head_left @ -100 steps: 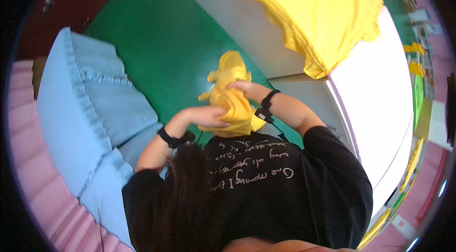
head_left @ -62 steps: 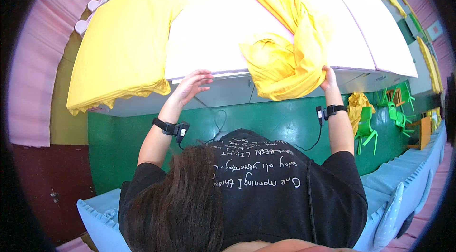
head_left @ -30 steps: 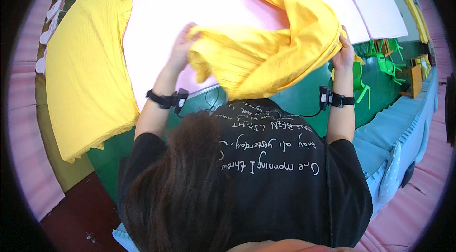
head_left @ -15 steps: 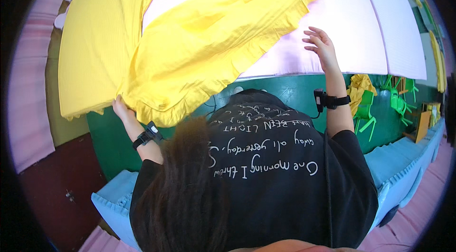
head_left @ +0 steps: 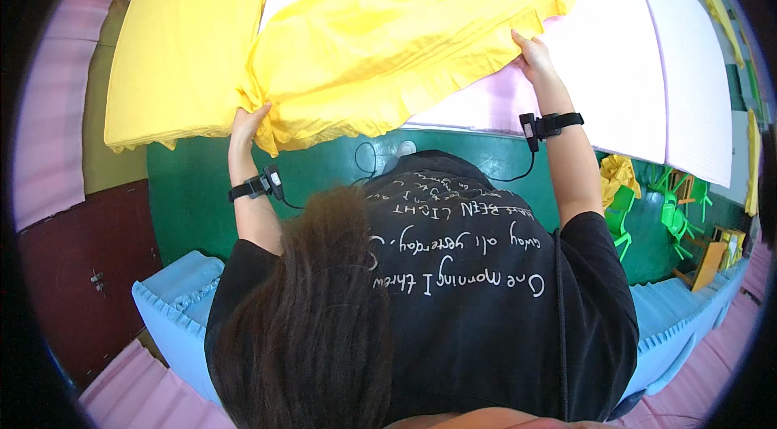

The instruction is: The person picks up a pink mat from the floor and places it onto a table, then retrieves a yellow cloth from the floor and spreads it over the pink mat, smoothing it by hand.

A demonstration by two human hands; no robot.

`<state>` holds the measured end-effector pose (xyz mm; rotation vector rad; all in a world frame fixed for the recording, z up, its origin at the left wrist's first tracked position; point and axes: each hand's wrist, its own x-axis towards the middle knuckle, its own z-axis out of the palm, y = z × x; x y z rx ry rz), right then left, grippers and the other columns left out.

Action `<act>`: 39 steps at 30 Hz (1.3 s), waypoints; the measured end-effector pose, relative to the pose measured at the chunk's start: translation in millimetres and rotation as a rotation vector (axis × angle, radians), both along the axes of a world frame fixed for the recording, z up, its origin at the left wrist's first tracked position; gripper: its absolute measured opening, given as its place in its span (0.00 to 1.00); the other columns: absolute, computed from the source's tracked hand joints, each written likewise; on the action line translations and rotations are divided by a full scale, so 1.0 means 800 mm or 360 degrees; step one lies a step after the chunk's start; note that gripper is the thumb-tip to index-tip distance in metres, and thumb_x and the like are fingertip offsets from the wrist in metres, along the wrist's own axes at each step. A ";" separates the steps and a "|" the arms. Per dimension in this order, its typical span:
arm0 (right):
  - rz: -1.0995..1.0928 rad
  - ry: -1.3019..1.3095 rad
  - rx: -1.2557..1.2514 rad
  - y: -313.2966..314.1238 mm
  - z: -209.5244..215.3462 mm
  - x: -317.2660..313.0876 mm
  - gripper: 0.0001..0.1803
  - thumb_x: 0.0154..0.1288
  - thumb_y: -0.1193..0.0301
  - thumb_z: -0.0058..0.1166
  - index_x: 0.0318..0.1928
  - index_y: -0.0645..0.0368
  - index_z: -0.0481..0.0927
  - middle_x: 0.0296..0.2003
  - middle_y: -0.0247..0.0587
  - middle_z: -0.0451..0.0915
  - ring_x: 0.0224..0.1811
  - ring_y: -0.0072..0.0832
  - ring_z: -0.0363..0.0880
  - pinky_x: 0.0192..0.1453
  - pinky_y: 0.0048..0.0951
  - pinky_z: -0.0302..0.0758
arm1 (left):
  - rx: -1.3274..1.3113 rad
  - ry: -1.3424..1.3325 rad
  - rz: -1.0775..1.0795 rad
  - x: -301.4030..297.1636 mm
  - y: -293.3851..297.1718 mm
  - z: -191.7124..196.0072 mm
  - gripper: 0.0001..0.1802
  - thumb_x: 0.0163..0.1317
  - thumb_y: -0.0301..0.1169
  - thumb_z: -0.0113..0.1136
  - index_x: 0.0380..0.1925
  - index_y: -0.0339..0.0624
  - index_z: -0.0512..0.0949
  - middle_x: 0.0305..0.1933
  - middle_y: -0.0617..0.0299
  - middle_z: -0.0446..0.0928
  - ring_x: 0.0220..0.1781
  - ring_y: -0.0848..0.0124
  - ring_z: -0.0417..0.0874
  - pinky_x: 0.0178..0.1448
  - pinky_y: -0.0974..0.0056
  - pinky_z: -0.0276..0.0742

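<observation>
yellow cloth [head_left: 388, 57] lies spread on the white bench [head_left: 647, 65] at twelve o'clock. my left hand [head_left: 247, 125] pinches its frilled corner at ten, my right hand [head_left: 530, 57] is closed on the edge at one. i should pull evenly outward so the wrinkles flatten.

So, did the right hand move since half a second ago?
Yes. The right hand went from open in the air above the white bed down onto the yellow cloth edge.
</observation>
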<state>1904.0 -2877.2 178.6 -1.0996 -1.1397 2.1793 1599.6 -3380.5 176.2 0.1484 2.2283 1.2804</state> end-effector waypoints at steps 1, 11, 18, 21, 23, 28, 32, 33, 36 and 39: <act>0.0131 -0.0219 0.0350 0.009 0.002 0.006 0.17 0.64 0.68 0.45 0.49 0.65 0.66 0.35 0.43 0.75 0.29 0.29 0.74 0.29 0.27 0.72 | -0.0009 0.0068 -0.0046 0.001 0.005 0.001 0.23 0.56 0.33 0.58 0.49 0.33 0.69 0.43 0.58 0.76 0.40 0.70 0.77 0.44 0.66 0.73; -0.0331 -0.0014 0.0899 0.082 0.114 0.186 0.09 0.67 0.69 0.42 0.38 0.62 0.72 0.20 0.29 0.69 0.13 0.13 0.57 0.14 0.14 0.54 | 0.0432 0.0192 0.0178 -0.005 0.069 0.030 0.26 0.58 0.37 0.57 0.51 0.29 0.67 0.51 0.54 0.72 0.50 0.66 0.74 0.52 0.65 0.69; -0.0620 -0.0020 0.0388 0.010 0.050 0.251 0.17 0.64 0.62 0.47 0.47 0.59 0.71 0.26 0.32 0.76 0.13 0.14 0.65 0.13 0.13 0.59 | 0.0750 0.0101 0.0319 -0.030 0.105 0.086 0.27 0.58 0.40 0.57 0.52 0.32 0.66 0.49 0.55 0.74 0.49 0.66 0.75 0.50 0.63 0.72; 0.0329 -0.0647 0.0459 -0.028 -0.016 0.280 0.12 0.65 0.64 0.47 0.43 0.58 0.72 0.13 0.29 0.69 0.09 0.17 0.63 0.11 0.16 0.55 | 0.0489 0.0154 0.0410 -0.051 0.082 0.070 0.28 0.58 0.43 0.57 0.52 0.34 0.67 0.47 0.55 0.75 0.48 0.65 0.76 0.51 0.63 0.72; 0.0916 -0.0814 0.0527 -0.059 0.038 0.239 0.10 0.65 0.68 0.45 0.44 0.57 0.71 0.12 0.30 0.69 0.10 0.17 0.65 0.12 0.16 0.56 | 0.0594 -0.0093 0.0523 -0.060 0.033 0.030 0.29 0.57 0.44 0.57 0.52 0.34 0.67 0.48 0.55 0.74 0.49 0.65 0.75 0.51 0.63 0.72; 0.0644 -0.0721 0.0879 -0.039 0.046 0.201 0.09 0.63 0.73 0.46 0.43 0.62 0.71 0.12 0.30 0.67 0.11 0.15 0.61 0.13 0.16 0.56 | 0.0584 -0.0104 0.0441 -0.001 -0.021 0.010 0.34 0.55 0.48 0.58 0.55 0.38 0.63 0.54 0.58 0.69 0.54 0.69 0.71 0.53 0.65 0.69; 0.0639 -0.0549 0.0925 -0.032 0.057 0.138 0.08 0.64 0.73 0.45 0.43 0.62 0.71 0.14 0.29 0.67 0.13 0.14 0.63 0.16 0.15 0.58 | 0.0469 0.0077 0.0274 0.041 -0.048 -0.004 0.37 0.51 0.45 0.63 0.56 0.37 0.61 0.54 0.56 0.69 0.55 0.69 0.70 0.56 0.65 0.66; 0.0688 -0.0481 0.0981 -0.035 0.057 0.121 0.08 0.64 0.73 0.45 0.42 0.62 0.71 0.15 0.29 0.67 0.14 0.14 0.63 0.17 0.14 0.59 | 0.0347 0.0193 0.0304 0.051 -0.044 -0.004 0.43 0.48 0.44 0.66 0.58 0.36 0.56 0.55 0.54 0.67 0.56 0.66 0.69 0.58 0.64 0.65; 0.0858 -0.0326 0.1033 -0.057 0.045 0.068 0.08 0.64 0.73 0.45 0.42 0.62 0.72 0.18 0.29 0.69 0.18 0.14 0.65 0.20 0.14 0.61 | 0.0214 0.0421 0.0185 0.073 -0.052 -0.033 0.49 0.43 0.38 0.71 0.60 0.37 0.51 0.55 0.52 0.66 0.57 0.64 0.67 0.59 0.63 0.64; 0.1207 -0.0198 0.1094 -0.105 0.044 0.011 0.08 0.64 0.74 0.45 0.43 0.61 0.72 0.21 0.30 0.70 0.22 0.14 0.67 0.25 0.15 0.65 | 0.0296 0.0585 0.0344 0.076 -0.076 -0.085 0.39 0.47 0.35 0.68 0.57 0.36 0.60 0.51 0.56 0.70 0.51 0.67 0.72 0.55 0.66 0.67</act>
